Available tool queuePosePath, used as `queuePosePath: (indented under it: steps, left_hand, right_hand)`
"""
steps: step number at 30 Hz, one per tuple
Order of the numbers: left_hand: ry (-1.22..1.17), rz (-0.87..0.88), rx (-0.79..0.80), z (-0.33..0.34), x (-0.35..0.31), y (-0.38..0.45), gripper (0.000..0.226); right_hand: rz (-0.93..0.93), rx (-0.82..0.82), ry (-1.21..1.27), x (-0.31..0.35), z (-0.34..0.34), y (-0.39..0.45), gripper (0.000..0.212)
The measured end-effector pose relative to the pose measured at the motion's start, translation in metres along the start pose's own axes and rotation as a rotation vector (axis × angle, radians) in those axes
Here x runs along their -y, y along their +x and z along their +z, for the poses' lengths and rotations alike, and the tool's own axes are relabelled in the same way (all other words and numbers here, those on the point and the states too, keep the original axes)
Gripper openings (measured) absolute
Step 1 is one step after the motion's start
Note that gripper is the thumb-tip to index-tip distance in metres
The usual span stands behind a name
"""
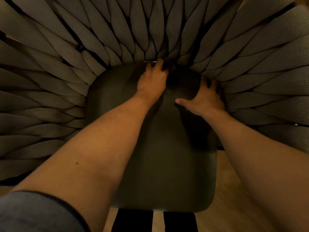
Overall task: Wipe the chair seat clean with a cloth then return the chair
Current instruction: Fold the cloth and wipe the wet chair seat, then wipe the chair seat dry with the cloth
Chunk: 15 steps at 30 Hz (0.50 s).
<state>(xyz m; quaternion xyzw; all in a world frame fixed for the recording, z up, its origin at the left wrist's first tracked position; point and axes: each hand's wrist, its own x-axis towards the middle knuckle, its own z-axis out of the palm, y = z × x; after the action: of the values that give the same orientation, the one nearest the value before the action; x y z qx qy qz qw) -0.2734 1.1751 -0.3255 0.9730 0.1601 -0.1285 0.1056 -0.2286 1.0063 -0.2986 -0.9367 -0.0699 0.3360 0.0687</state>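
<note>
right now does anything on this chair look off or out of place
One thing: a small white scrap sits in the gap where the seat cushion meets the woven backrest, just beside the left hand. It looks like stray debris. No tear or spill shows, and no cloth is visible.

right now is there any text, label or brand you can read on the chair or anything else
None that can be read.
A small white tag peeks out where the seat meets the woven back, beside the left hand: too little shows to tell if it bears print.
No text on the seat, the back or the floor.
</note>
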Motion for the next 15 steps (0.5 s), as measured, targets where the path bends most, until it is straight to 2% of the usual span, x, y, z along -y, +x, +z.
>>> queuePosePath:
  steps: [4,9,15]
  left_hand:
    - [0.0,-0.108,-0.004,-0.003,0.034,-0.004,0.052]
    - [0.026,-0.24,-0.018,-0.007,0.09,-0.021,0.053]
    - [0.023,-0.36,-0.031,-0.011,0.148,-0.057,0.052]
  right_hand:
    - [0.023,0.014,-0.063,0.003,0.004,0.001,0.133]
    - [0.012,0.02,-0.058,0.0,0.003,-0.001,0.133]
    - [0.017,0.034,0.066,-0.005,-0.002,-0.009,0.131]
